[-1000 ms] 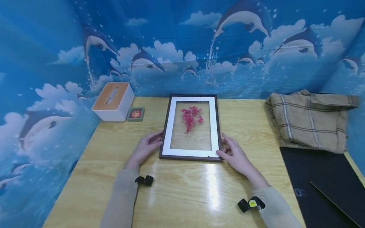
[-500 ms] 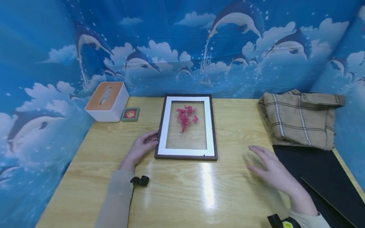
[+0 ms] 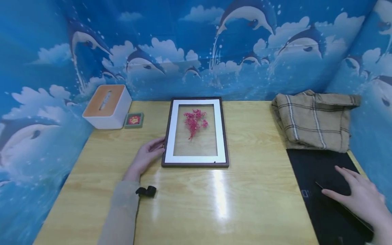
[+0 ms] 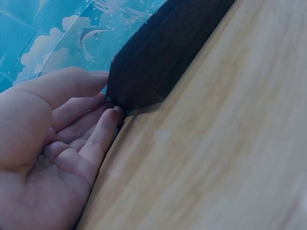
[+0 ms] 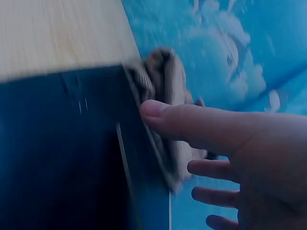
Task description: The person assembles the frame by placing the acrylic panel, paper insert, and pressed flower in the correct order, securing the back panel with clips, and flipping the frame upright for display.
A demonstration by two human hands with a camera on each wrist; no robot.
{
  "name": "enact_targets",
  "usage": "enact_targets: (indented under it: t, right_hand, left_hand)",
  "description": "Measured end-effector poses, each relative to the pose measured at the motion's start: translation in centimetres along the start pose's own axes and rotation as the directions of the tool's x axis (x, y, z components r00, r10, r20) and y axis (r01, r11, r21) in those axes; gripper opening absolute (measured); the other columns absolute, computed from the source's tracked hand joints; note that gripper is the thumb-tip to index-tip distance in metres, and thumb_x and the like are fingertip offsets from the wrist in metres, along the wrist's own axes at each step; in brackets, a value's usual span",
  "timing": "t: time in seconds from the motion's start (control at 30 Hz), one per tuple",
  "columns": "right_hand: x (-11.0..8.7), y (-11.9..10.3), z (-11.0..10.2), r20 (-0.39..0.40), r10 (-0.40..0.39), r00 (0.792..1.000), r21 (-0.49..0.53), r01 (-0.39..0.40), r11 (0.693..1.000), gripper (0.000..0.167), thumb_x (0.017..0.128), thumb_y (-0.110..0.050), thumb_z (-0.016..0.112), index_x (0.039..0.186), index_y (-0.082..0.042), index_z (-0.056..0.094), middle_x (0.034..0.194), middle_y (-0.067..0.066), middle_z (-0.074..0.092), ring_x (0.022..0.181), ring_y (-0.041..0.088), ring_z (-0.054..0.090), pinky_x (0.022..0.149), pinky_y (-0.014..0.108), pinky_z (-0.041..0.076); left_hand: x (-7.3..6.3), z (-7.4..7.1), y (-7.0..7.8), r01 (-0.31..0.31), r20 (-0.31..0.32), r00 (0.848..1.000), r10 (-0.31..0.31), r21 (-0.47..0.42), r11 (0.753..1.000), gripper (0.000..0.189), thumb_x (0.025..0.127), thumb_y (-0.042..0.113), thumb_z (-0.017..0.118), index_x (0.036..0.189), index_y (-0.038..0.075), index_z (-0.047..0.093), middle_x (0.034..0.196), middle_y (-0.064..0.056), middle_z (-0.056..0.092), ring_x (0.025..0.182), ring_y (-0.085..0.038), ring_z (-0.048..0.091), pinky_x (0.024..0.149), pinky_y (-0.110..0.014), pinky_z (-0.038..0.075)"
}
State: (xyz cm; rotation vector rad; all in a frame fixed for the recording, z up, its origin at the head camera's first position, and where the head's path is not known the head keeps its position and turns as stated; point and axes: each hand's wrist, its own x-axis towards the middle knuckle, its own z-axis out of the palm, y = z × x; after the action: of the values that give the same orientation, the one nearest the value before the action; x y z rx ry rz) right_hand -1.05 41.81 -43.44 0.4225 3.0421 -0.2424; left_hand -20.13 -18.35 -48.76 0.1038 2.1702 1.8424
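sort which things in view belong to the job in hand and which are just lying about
Likely part of the job: picture frame, touched by the left grip; pink flowers in its window; perhaps the black panel near the right grip.

Seemingly lying about: white box, small green tile, plaid cloth.

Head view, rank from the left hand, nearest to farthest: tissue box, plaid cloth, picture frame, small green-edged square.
1. Picture frame: at the fingertips of the left hand, to its right.
2. Small green-edged square: beyond the hand, slightly left.
3. Tissue box: just left of the square.
4. Plaid cloth: far right side.
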Motion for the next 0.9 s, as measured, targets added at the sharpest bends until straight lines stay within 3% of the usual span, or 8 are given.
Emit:
enact_targets:
  t: [0.17, 0.37, 0.53, 0.77, 0.9]
  right_hand:
    - [-0.6, 2.7, 0.3, 0.005, 0.039, 0.999, -0.008, -0.039, 0.999, 0.111, 0.073, -0.054, 0.076, 0.141, 0.013, 0.021, 0.125, 0.045, 0.029, 0.106, 0.063, 0.029, 0.083, 0.073, 0.03]
    - [-1.1, 3.4, 0.8, 0.083, 0.02, 0.996, 0.067, -0.025, 0.997, 0.097, 0.073, -0.051, 0.077, 0.123, 0.023, 0.039, 0.109, 0.043, 0.04, 0.093, 0.056, 0.041, 0.076, 0.066, 0.036]
    - [-1.1, 3.4, 1.5, 0.028, -0.004, 1.0, 0.06, 0.002, 0.998, 0.093, 0.069, -0.048, 0.082, 0.119, 0.021, 0.043, 0.109, 0.043, 0.044, 0.092, 0.055, 0.043, 0.078, 0.067, 0.034]
    - [-0.4, 3.9, 2.7, 0.055, 0.013, 0.998, 0.124, -0.02, 0.992, 0.079, 0.077, -0.04, 0.078, 0.115, 0.021, 0.047, 0.111, 0.043, 0.042, 0.093, 0.057, 0.044, 0.075, 0.065, 0.039]
    - [-0.7, 3.7, 3.3, 0.017, 0.028, 0.999, 0.174, -0.031, 0.984, 0.069, 0.079, -0.033, 0.077, 0.114, 0.019, 0.048, 0.111, 0.04, 0.042, 0.094, 0.055, 0.043, 0.075, 0.064, 0.039]
  left_hand:
    - [0.3, -0.1, 0.1, -0.014, 0.006, 1.0, 0.014, 0.007, 1.0, 0.056, 0.088, 0.009, 0.067, 0.14, 0.004, 0.045, 0.142, -0.014, 0.045, 0.128, -0.026, 0.045, 0.101, -0.026, 0.04]
    - [0.3, -0.1, 0.2, 0.019, 0.012, 1.0, -0.02, 0.028, 0.999, 0.056, 0.09, 0.01, 0.066, 0.141, 0.006, 0.044, 0.144, -0.013, 0.044, 0.13, -0.026, 0.043, 0.103, -0.028, 0.038]
    - [0.2, -0.2, 0.1, 0.02, 0.008, 1.0, -0.02, 0.029, 0.999, 0.057, 0.089, 0.014, 0.068, 0.141, 0.008, 0.045, 0.143, -0.012, 0.045, 0.129, -0.024, 0.044, 0.103, -0.029, 0.038]
    - [0.2, -0.2, 0.2, 0.032, -0.006, 0.999, -0.032, 0.038, 0.999, 0.057, 0.088, 0.014, 0.068, 0.14, 0.008, 0.046, 0.143, -0.011, 0.045, 0.129, -0.024, 0.044, 0.105, -0.032, 0.037]
    - [0.2, -0.1, 0.2, 0.032, -0.01, 0.999, -0.032, 0.036, 0.999, 0.056, 0.088, 0.012, 0.068, 0.14, 0.008, 0.046, 0.143, -0.012, 0.045, 0.129, -0.025, 0.044, 0.105, -0.032, 0.037]
